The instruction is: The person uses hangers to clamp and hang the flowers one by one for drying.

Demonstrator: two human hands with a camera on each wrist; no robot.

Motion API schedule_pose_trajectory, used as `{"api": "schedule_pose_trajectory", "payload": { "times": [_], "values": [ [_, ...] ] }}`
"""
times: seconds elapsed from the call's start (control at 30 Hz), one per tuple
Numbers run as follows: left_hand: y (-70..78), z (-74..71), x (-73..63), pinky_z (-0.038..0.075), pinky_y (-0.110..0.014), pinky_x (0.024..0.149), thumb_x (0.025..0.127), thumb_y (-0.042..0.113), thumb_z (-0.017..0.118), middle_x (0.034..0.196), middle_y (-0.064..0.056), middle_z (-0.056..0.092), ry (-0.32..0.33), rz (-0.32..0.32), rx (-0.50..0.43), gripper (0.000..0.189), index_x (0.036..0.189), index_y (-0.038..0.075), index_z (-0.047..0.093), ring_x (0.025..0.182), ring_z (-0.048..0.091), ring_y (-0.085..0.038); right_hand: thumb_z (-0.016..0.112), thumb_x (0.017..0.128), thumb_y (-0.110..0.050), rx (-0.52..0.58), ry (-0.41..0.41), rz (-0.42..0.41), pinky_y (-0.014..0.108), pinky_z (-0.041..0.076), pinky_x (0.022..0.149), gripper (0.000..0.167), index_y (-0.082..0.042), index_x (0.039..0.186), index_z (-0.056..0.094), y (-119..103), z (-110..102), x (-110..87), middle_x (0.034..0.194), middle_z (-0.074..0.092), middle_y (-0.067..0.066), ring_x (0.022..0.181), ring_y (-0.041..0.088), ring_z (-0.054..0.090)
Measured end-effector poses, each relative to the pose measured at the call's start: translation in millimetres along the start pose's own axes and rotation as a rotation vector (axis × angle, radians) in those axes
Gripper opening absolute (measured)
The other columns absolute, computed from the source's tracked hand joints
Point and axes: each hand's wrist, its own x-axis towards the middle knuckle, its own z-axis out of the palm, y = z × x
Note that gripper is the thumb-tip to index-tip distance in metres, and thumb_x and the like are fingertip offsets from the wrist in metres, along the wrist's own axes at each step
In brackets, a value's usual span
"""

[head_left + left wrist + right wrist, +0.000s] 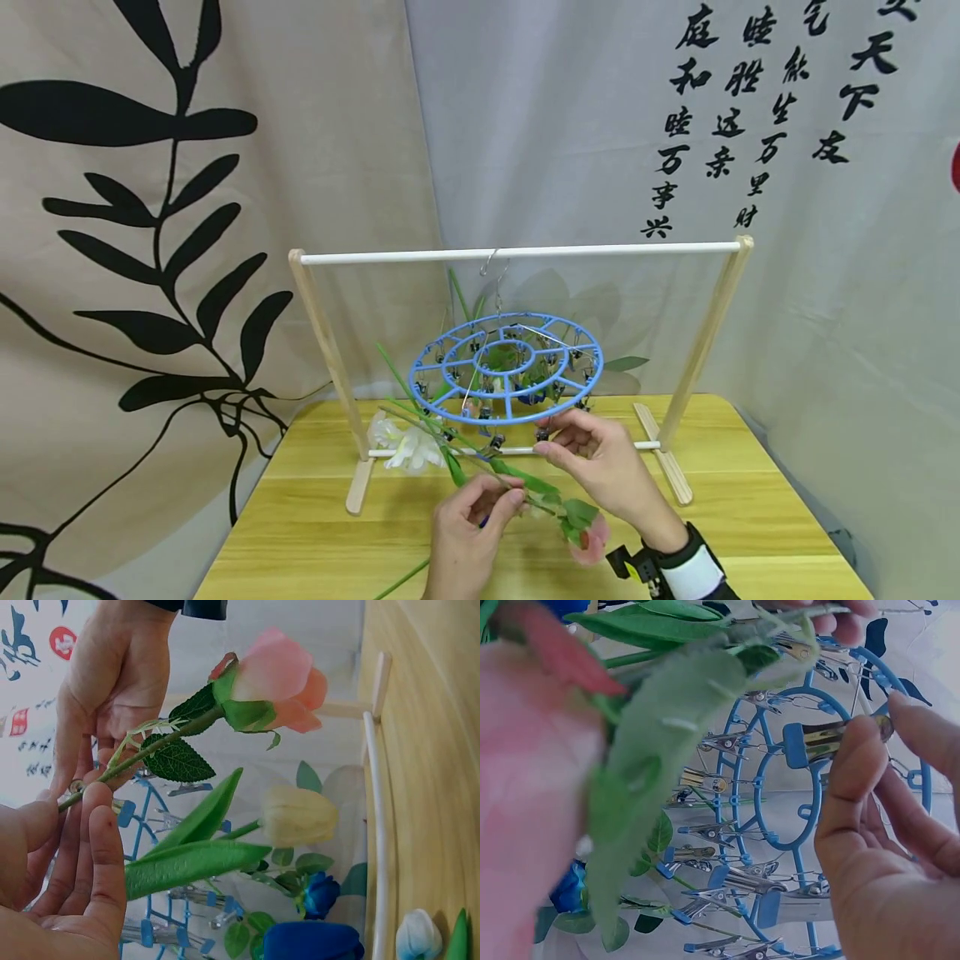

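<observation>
My left hand (pixel 468 525) pinches the green stem of a pink rose (pixel 274 679) between thumb and fingers. The bloom points toward the right in the head view, under my right hand (pixel 600 467). That right hand pinches a metal clip (pixel 821 741) with a blue tip, hanging from a round blue hanger (pixel 508 407). In the left wrist view, the rose's stem passes close to the fingers of both hands. Whether it sits in the clip I cannot tell. A cream tulip (pixel 300 816) with long green leaves is behind the rose.
The hanger hooks onto the white top rod (pixel 600 249) of a stand with wooden legs (pixel 705 342). Several other clips dangle around it. A blue rose (pixel 321 895), a larger blue flower (pixel 311 941) and a white flower (pixel 408 446) are nearby. Below is the wooden table (pixel 300 542).
</observation>
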Motion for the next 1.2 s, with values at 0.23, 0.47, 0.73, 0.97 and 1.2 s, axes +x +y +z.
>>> {"api": "schedule_pose_trajectory", "payload": {
  "times": [0.23,0.47,0.73,0.97,1.2],
  "values": [
    [2.4,5.4,3.3,0.074,-0.034,0.083,0.107,0.011,0.085,0.107,-0.014,0.089,0.038,-0.012,0.003,0.008,0.114,0.014,0.085,0.093,0.088,-0.026,0.093,0.101,-0.011,0.028,-0.026,0.028,0.029,0.07,0.074,0.026,-0.01,0.126,0.083,-2.1,3.4,-0.5,0.124,0.086,0.009,0.091,0.011,0.083],
    [4.0,6.9,5.9,0.075,-0.039,0.086,0.107,0.015,0.086,0.108,-0.01,0.089,0.048,-0.001,0.011,0.009,0.115,0.019,0.085,0.092,0.088,-0.018,0.091,0.103,-0.011,0.048,-0.024,0.028,0.029,0.071,0.076,0.022,-0.006,0.123,0.082,-5.4,4.9,0.5,0.123,0.084,0.019,0.091,0.012,0.083],
    [3.8,6.6,10.2,0.076,-0.04,0.085,0.108,0.012,0.084,0.109,-0.005,0.09,0.056,-0.001,-0.022,0.006,0.114,0.014,0.084,0.092,0.089,-0.022,0.088,0.105,-0.01,0.072,-0.012,0.057,0.03,0.072,0.077,0.018,-0.005,0.121,0.082,-9.4,5.8,-1.0,0.119,0.086,0.019,0.091,0.012,0.084],
    [4.2,5.3,12.1,0.075,-0.039,0.086,0.112,0.012,0.079,0.109,-0.011,0.09,0.067,-0.008,-0.052,0.01,0.116,0.003,0.081,0.092,0.089,-0.018,0.087,0.103,-0.002,0.073,0.042,0.037,0.033,0.073,0.073,0.016,0.003,0.117,0.079,-10.0,5.5,-1.9,0.11,0.086,0.022,0.085,0.014,0.084],
    [5.9,6.1,13.7,0.075,-0.036,0.087,0.113,0.016,0.079,0.11,-0.016,0.09,0.109,-0.026,-0.033,0.013,0.112,0.004,0.081,0.091,0.09,-0.026,0.085,0.104,0.001,0.092,0.066,0.035,0.035,0.074,0.073,0.013,0.005,0.113,0.078,-11.0,7.9,-3.0,0.105,0.085,0.025,0.081,0.014,0.083]
  ]
}}
